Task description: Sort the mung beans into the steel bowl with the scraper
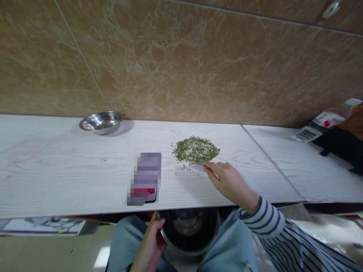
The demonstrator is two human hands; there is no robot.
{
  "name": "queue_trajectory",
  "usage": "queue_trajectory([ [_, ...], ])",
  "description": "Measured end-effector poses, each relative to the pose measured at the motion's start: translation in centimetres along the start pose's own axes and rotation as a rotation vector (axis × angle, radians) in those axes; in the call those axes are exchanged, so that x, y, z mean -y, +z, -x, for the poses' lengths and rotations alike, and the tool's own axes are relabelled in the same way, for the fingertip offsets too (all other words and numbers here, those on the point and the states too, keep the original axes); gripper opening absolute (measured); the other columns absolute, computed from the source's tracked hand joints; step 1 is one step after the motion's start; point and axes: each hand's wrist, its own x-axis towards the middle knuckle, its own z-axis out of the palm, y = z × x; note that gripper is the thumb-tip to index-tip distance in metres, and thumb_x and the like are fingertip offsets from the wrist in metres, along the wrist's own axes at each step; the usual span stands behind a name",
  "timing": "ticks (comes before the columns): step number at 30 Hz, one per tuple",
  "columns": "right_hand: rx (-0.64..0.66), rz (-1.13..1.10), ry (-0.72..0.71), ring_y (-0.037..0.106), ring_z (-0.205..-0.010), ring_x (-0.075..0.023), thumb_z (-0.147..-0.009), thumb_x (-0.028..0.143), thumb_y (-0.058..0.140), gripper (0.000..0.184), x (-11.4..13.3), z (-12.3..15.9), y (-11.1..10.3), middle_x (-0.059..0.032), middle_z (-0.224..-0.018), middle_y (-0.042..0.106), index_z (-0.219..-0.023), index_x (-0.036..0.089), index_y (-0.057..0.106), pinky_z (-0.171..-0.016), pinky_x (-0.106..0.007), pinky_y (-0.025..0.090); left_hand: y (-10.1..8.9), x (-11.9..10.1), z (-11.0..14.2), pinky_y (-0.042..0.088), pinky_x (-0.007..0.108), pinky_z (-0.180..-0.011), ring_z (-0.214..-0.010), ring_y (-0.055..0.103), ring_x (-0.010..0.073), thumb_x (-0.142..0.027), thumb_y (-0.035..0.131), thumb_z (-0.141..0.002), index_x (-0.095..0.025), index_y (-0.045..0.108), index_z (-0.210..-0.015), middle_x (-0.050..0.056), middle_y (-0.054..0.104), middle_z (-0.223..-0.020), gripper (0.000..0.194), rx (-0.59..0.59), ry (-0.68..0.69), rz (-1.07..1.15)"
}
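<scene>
On the white tabletop lies a pile of green beans mixed with white grains (195, 149), a few of them scattered at its near edge. My right hand (227, 179) is closed on a thin, see-through utensil (197, 166), its edge up against the near side of the pile. The utensil's exact kind is too unclear to tell. Below the table edge, a dark round metal pot (188, 230) sits between my knees, its mouth facing up. My left hand (154, 236) grips its left rim, thumb over the edge. A few specks show inside the pot.
A shallow steel bowl (102, 122) stands at the back left by the wall. A phone-like object (146, 173), blurred out, lies left of the pile near the front edge. A clear bottle (323, 121) and a black item (340, 149) lie at the far right.
</scene>
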Motion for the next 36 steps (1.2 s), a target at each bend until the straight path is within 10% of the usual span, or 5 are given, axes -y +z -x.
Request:
queue_trajectory([
  [36, -0.018, -0.021, 0.000, 0.062, -0.084, -0.0166, -0.092, 0.026, 0.037, 0.028, 1.0, -1.6, 0.5, -0.0063, -0.089, 0.068, -0.108, 0.020, 0.059, -0.079, -0.028, 0.042, 0.7, -0.8, 1.0, 0.042, 0.036, -0.092, -0.116, 0.052, 0.0243, -0.023, 0.052, -0.076, -0.029, 0.043, -0.131, 0.001, 0.061, -0.124, 0.056, -0.012, 0.037, 0.023],
])
